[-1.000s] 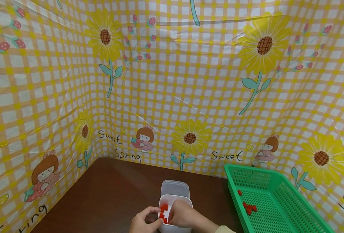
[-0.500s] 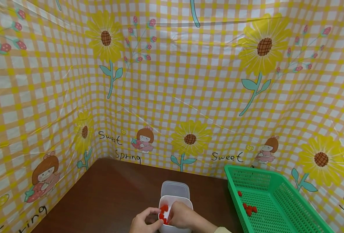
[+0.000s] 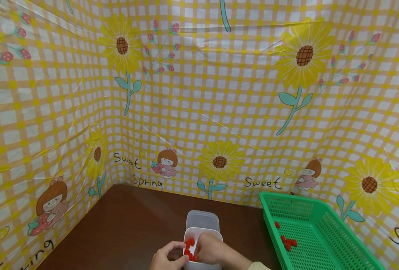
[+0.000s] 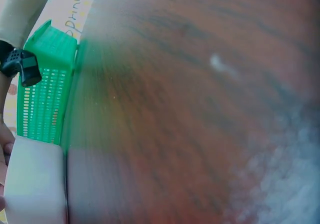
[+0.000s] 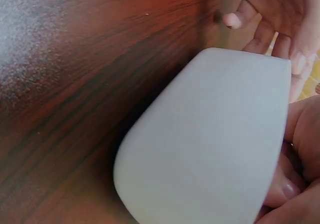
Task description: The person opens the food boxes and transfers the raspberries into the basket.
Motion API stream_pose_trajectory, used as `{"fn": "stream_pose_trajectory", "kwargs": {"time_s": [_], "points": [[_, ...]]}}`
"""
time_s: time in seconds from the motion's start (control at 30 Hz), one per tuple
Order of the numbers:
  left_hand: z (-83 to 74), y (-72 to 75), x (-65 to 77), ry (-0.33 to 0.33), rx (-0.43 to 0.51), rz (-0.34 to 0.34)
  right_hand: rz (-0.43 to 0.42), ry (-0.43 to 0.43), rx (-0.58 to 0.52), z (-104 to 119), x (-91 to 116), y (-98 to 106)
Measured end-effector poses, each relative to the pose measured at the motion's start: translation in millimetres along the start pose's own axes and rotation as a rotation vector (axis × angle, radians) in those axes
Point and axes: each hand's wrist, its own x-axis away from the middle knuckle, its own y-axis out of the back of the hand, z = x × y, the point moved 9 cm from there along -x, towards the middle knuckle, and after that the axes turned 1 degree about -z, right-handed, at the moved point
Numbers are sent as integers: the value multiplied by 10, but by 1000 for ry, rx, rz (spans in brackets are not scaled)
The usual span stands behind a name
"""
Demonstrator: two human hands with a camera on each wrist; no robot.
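A white plastic box (image 3: 202,265) stands at the table's front with several small red pieces (image 3: 189,243) inside along its left wall. They look like little strawberries, though too small to be sure. My left hand (image 3: 167,257) holds the box at its left rim, with thumb and forefinger bent over the edge beside the red pieces. Inside the box my right hand (image 3: 210,249) reaches down with curled fingers; its fingertips are hidden. A bit of red shows beside them. In the right wrist view the box's white wall (image 5: 210,134) covers most of the right hand's work.
Behind the box lies a translucent lid (image 3: 202,220). At the right stands a green perforated basket (image 3: 324,228), with several loose red pieces (image 3: 288,242) at its left side. A yellow checked cloth (image 3: 199,93) hangs around the dark wooden table (image 3: 135,221).
The head view has shifted slightly. Both hands stay at the box, the right one still inside it; a red piece beside its fingers shows a little more.
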Motion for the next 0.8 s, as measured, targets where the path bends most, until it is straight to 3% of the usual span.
{"fn": "stream_pose_trajectory", "kwargs": {"time_s": [0.17, 0.37, 0.53, 0.8], "points": [[-5, -2, 2, 0, -5, 3, 19, -32, -15, -11, -6, 49], [-13, -3, 13, 1, -5, -2, 62, -89, -158, -41, -3, 152], [-29, 3, 24, -3, -3, -13, 66, -123, -239, -51, 25, 305], [-42, -6, 24, 2, -6, -22, 33, -177, -269, -108, 78, 609]]}}
